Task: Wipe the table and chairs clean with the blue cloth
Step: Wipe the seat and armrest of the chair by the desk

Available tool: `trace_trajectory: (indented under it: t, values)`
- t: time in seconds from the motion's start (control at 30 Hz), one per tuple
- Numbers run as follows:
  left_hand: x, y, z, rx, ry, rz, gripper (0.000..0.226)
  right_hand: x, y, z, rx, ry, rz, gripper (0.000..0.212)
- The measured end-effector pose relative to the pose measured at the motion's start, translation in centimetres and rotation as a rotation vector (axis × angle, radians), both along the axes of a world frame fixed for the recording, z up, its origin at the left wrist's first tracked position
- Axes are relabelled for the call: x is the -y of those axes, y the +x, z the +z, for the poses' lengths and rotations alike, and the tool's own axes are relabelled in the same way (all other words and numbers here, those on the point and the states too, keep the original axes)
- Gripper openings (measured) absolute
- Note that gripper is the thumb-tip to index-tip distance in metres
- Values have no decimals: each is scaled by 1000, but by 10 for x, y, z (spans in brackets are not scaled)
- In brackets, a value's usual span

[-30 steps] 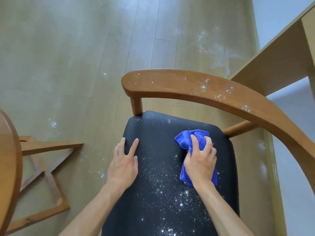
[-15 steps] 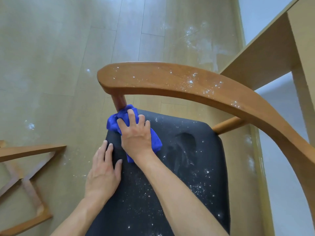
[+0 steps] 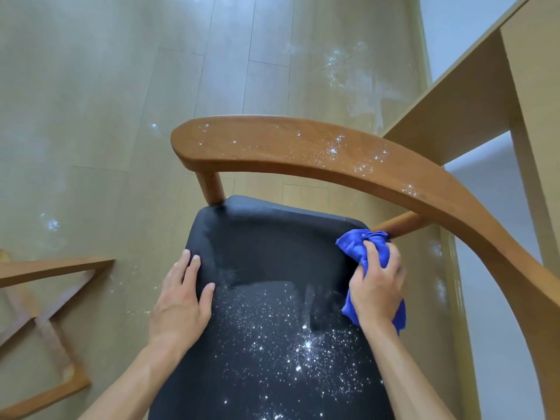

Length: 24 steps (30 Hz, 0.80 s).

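The right hand's fingers (image 3: 371, 253) curl over a bunched blue cloth (image 3: 362, 242), pressing it on the far right corner of the black seat cushion (image 3: 272, 247), just beside the wooden rail under the armrest. The left hand (image 3: 178, 301) lies flat with its fingers straight on the cushion's left edge, holding nothing.

Judging by the powder, the job is partly done: the far band of the cushion looks dark and wiped, while the near half carries dense white specks (image 3: 303, 347). The curved wooden backrest (image 3: 303, 153) is dusted and appears untouched. Powder also lies on the floor (image 3: 342, 71). The table's state cannot be judged here.
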State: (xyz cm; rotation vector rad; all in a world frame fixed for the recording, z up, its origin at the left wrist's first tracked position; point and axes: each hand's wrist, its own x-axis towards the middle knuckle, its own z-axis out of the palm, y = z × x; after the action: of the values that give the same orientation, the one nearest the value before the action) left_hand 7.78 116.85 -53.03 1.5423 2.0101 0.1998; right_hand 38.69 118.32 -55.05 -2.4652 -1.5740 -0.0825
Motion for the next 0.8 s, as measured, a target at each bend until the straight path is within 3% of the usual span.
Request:
trace_trajectory:
  t: [0.13,0.27,0.43,0.5,0.63,0.7,0.8]
  values:
    - [-2,-3,6,36,-24,3,54,-17,-70,10,-84,13,-109,40]
    - [-6,-9,12,154,-22,91,44,-5,-161,15,-200,-24,91,46]
    - [-18,-27,11,507,-116,371,51,51,-216,17,-231,-87,506,32]
    - [-22,-28,12,555,-161,389,52,69,-210,14,-215,-73,674,34]
    - [-18,-14,19,413,-136,329,51,85,-140,10,-111,2,862,36]
    - [-13,-10,21,310,-125,272,52,93,-80,5,-62,17,817,39]
    - [-8,-8,19,245,-121,210,55,110,13,4,-28,25,579,39]
